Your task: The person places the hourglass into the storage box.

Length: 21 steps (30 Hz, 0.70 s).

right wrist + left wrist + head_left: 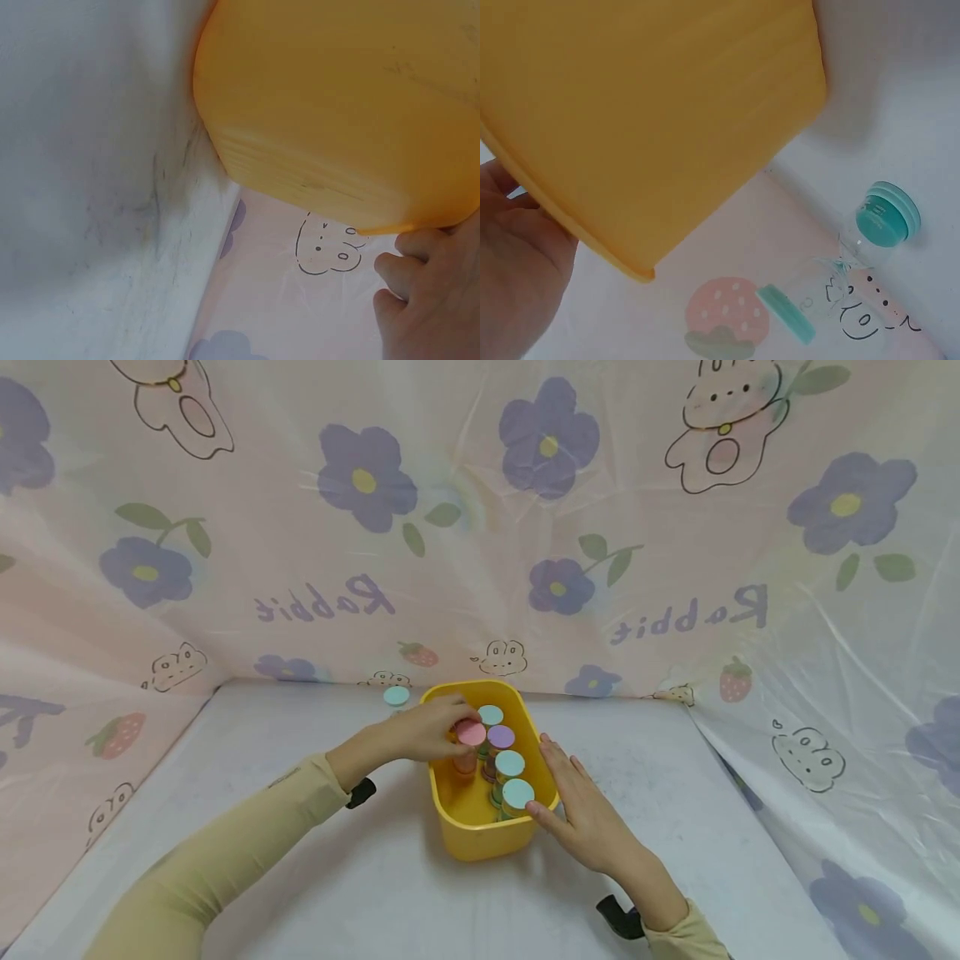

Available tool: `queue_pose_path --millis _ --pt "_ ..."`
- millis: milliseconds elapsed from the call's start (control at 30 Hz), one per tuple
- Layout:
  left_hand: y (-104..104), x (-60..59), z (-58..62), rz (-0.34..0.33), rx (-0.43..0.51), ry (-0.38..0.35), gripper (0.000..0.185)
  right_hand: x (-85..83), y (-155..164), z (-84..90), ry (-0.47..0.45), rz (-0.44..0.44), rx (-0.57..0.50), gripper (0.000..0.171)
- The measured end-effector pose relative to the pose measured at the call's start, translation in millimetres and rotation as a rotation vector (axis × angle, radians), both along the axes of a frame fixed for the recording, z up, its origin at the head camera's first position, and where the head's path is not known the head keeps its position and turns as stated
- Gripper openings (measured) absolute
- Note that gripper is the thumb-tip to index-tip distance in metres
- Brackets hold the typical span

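A yellow plastic bin stands on the white table and holds several small jars with pastel lids. My left hand reaches over the bin's left rim and pinches a jar with a pink lid inside it. My right hand lies flat with straight fingers against the bin's right wall, its thumb by a light blue lid. The left wrist view shows the bin's outer wall and my palm. In the right wrist view the bin's wall sits above my fingers.
One clear jar with a teal lid stands on the table behind the bin's left corner, also seen as the jar in the left wrist view. A pink flower-and-rabbit printed sheet walls in the table on three sides.
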State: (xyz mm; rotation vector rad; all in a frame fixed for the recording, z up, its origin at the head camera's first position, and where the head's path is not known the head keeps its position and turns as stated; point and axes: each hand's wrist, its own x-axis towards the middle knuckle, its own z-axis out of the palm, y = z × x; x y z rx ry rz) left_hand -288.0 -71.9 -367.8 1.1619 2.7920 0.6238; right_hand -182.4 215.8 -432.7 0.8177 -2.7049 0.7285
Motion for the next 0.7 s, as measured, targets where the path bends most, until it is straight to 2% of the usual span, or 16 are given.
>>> queue_pose_path --millis 200,467,700 --pt "3 -6.6 -4.1 -0.026 -0.038 -0.006 0.040 -1.5 0 -1.4 0.004 0.005 -0.004 0.083" --pt "6 -10.7 -6.9 -0.027 -0.086 -0.011 0.041 -2.4 0 -3.5 0.028 0.011 -0.015 0.083" --pt "10 -12.5 -6.8 -0.038 -0.127 -0.002 0.041 -2.0 0 -2.2 0.009 0.003 -0.013 0.082"
